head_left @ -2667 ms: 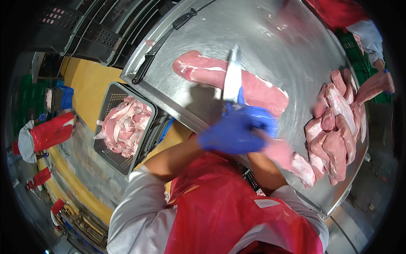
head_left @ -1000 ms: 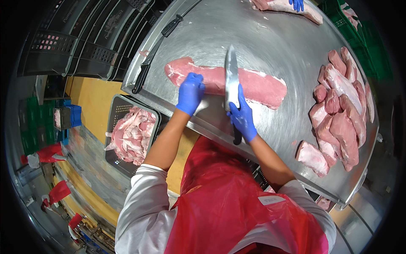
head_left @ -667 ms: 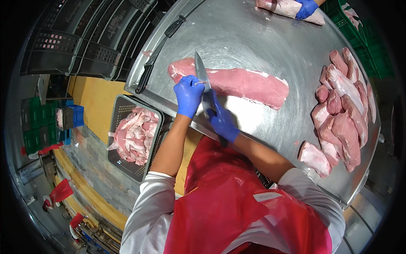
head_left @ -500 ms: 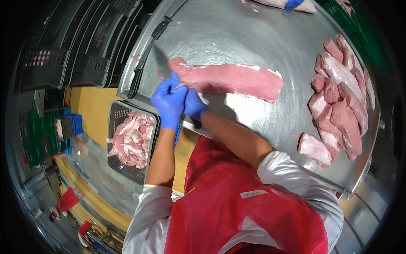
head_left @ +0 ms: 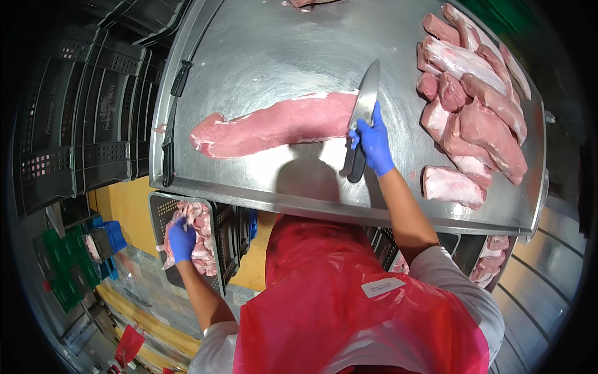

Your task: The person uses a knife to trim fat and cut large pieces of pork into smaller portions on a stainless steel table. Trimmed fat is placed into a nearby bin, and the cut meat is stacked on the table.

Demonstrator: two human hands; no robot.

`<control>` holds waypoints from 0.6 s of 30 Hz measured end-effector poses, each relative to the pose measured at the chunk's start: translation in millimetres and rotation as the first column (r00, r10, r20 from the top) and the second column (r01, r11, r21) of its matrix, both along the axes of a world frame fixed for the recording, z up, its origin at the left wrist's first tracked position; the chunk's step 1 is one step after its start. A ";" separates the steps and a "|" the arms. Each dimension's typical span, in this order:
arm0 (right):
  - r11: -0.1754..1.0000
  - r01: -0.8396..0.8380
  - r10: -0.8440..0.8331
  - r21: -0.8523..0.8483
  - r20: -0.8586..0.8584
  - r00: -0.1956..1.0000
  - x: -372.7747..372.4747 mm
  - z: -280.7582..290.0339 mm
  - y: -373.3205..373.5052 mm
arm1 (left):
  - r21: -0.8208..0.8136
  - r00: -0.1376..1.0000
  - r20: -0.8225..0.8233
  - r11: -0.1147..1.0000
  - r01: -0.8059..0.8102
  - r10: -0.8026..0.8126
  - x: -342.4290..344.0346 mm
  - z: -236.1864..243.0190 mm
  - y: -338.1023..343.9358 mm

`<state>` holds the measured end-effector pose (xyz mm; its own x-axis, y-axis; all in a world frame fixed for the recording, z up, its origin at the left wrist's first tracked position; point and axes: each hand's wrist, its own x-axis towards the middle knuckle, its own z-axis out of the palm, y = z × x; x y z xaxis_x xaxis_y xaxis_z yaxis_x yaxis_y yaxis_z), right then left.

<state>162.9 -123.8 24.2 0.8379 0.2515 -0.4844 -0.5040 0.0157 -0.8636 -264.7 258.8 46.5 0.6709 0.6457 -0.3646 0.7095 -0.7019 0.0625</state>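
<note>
A long pink slab of boneless meat lies across the metal table, its right end partly behind the knife blade. My right hand, in a blue glove, is closed on a knife with a dark handle, its blade pointing away from me. Off the table's near left corner, my left hand, also blue-gloved, reaches down over pale meat trimmings in a grey perforated crate. The left fingertips blend into the trimmings, so their grip is unclear.
Several meat cuts are heaped on the table's right side. A black-handled tool and another black handle lie along its left edge. Stacked dark crates stand left; another meat piece shows at the far edge.
My hands have parted: the left moved down to the crate, the right carried the knife rightward to the slab's other end. The whole view has shifted.
</note>
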 end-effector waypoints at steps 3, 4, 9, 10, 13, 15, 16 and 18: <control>0.996 0.089 -0.089 0.017 -0.016 0.996 20.6 1.7 -17.7 | -0.007 0.813 0.579 0.997 0.074 -0.057 151.7 32.2 -45.4; 0.993 0.114 -0.113 0.030 -0.015 0.993 22.0 1.9 -21.9 | -0.112 0.762 0.647 0.984 0.135 -0.031 199.4 35.8 -62.9; 0.991 0.131 -0.131 -0.006 0.005 0.991 -7.3 8.2 -34.1 | -0.031 0.447 0.757 0.658 0.752 -0.476 416.2 19.2 -161.4; 0.992 0.117 -0.117 -0.052 -0.010 0.993 -16.8 13.3 -33.0 | 0.016 0.388 0.772 0.625 0.780 -0.504 455.0 -2.4 -174.8; 0.991 0.133 -0.132 0.019 -0.031 0.991 -40.1 13.1 -40.3 | -0.170 0.524 0.496 0.515 0.840 -0.693 538.8 -37.1 -198.8; 0.988 0.152 -0.151 0.003 -0.071 0.986 -51.0 13.8 -52.4 | -0.186 0.402 0.208 0.368 0.911 -0.892 567.3 -40.1 -219.0; 0.987 0.154 -0.151 0.041 -0.063 0.987 -52.1 2.9 -56.4 | -0.251 0.460 0.229 0.405 0.879 -0.858 571.8 -43.0 -222.0; 0.988 0.154 -0.154 -0.008 -0.046 0.987 -52.4 -4.9 -61.0 | -0.384 0.553 0.240 0.445 0.809 -0.798 573.7 -37.9 -227.0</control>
